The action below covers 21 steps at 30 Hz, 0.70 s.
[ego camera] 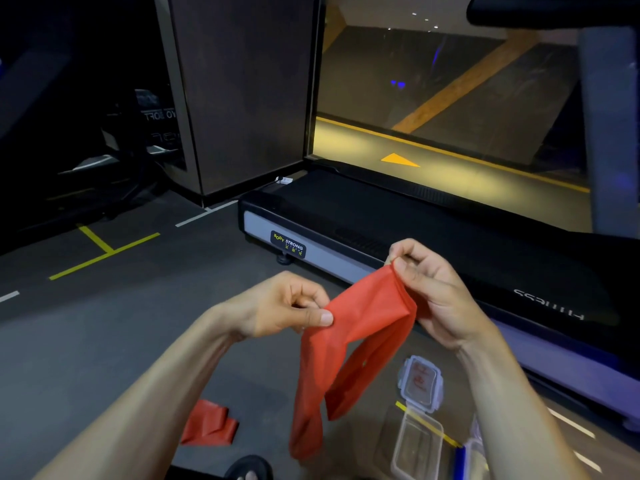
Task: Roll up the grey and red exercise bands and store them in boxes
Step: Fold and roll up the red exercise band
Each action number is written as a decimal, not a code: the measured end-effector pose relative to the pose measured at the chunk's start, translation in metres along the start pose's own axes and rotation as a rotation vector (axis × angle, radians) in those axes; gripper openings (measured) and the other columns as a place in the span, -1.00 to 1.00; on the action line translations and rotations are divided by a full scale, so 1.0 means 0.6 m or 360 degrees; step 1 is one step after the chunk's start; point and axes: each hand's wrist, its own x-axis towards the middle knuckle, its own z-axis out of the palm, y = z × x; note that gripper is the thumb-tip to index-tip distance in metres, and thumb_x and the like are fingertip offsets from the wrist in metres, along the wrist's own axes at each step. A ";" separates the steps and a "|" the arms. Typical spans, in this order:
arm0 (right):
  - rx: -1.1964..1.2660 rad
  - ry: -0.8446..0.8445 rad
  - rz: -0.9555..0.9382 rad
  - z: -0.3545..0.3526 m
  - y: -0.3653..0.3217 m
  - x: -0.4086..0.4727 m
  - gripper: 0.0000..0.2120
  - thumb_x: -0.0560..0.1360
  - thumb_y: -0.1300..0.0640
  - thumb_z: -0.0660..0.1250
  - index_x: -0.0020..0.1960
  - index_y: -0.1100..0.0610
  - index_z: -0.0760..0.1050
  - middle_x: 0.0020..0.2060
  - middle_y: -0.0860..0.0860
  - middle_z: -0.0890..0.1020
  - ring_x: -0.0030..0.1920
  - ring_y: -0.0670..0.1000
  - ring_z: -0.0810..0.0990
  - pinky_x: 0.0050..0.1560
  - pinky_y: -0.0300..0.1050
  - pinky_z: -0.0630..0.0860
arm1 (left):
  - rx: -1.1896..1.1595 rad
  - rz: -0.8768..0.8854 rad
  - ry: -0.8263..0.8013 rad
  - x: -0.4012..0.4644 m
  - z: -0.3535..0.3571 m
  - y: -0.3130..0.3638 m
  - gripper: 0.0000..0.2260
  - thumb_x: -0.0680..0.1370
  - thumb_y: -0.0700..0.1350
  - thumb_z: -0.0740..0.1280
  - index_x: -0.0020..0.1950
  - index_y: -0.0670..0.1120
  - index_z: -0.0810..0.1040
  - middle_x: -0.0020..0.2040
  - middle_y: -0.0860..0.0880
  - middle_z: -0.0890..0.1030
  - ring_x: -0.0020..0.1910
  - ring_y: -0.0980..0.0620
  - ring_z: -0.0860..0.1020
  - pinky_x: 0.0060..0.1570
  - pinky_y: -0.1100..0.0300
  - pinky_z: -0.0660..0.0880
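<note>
A clear box point(417, 448) sits open on the floor, its lid point(420, 382) just beyond. Above, the left hand point(277, 306) and right hand point(433, 292) each pinch the red band's point(349, 341) top edge; its long axis hangs downward, both ends dangling. A 2nd red band point(209, 424) lies crumpled at lower left. A treadmill point(381, 223) stands beyond.

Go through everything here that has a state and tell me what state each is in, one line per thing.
Red band: unrolled, held up, hanging loose.
Left hand: pinching the band's edge.
Right hand: pinching the band's top corner.
Second red band: folded on the floor.
Clear box: open, looks empty.
Lid: off, lying on the floor.
</note>
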 end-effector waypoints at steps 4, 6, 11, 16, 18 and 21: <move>-0.0095 -0.0006 0.0024 -0.004 0.001 -0.006 -0.74 0.47 0.01 0.51 -0.02 0.12 0.51 -0.25 0.05 0.47 -0.33 -0.13 0.45 -0.31 -0.33 0.43 | -0.0500 0.0066 -0.0150 -0.013 -0.004 0.015 -0.90 0.55 -0.09 0.44 -0.13 -0.06 0.57 -0.28 -0.02 0.52 -0.23 -0.04 0.48 -0.23 0.20 0.38; -0.0134 -0.0044 0.0055 0.000 0.005 -0.008 -0.82 0.49 0.08 0.43 -0.02 0.13 0.49 -0.28 0.05 0.47 -0.35 -0.12 0.44 -0.32 -0.33 0.42 | -0.0749 0.0165 -0.0160 -0.016 -0.002 0.023 -0.72 0.49 0.02 0.52 -0.12 -0.10 0.49 -0.30 -0.05 0.41 -0.34 0.00 0.35 -0.34 0.15 0.27; -0.0118 -0.0179 0.0073 0.025 0.018 -0.004 -0.97 0.58 0.21 0.28 0.01 0.16 0.44 -0.17 0.04 0.59 -0.20 0.01 0.52 -0.15 -0.23 0.48 | -0.1101 0.0390 -0.0111 -0.003 0.023 0.038 -0.61 0.44 0.02 0.55 -0.07 -0.18 0.42 -0.31 -0.26 0.18 -0.34 -0.23 0.10 -0.26 0.08 0.27; 0.0271 -0.0248 -0.0024 0.027 0.011 -0.007 -0.95 0.60 0.16 0.26 0.02 0.14 0.41 0.21 0.21 0.59 0.33 0.29 0.54 0.40 0.32 0.39 | -0.1099 0.0492 -0.0316 -0.007 0.030 0.047 -0.80 0.50 0.02 0.51 -0.06 -0.08 0.60 -0.30 0.00 0.55 -0.38 0.14 0.52 -0.33 0.24 0.46; 0.0394 -0.0290 -0.0061 0.032 0.002 -0.007 -0.93 0.60 0.14 0.25 0.03 0.13 0.39 0.22 0.18 0.60 0.36 0.28 0.53 0.38 0.31 0.41 | -0.1068 0.0371 -0.0338 -0.007 0.030 0.047 -0.80 0.51 0.01 0.51 -0.07 -0.08 0.59 -0.28 0.03 0.55 -0.35 0.17 0.53 -0.28 0.27 0.49; 0.0330 -0.0310 -0.0073 0.052 -0.005 -0.007 -0.96 0.61 0.17 0.19 0.02 0.14 0.38 0.30 0.20 0.58 0.38 0.27 0.52 0.29 0.20 0.52 | -0.0895 0.0250 -0.0278 -0.003 0.027 0.040 -0.79 0.52 0.01 0.48 -0.09 -0.09 0.56 -0.25 -0.04 0.42 -0.30 0.12 0.42 -0.24 0.25 0.40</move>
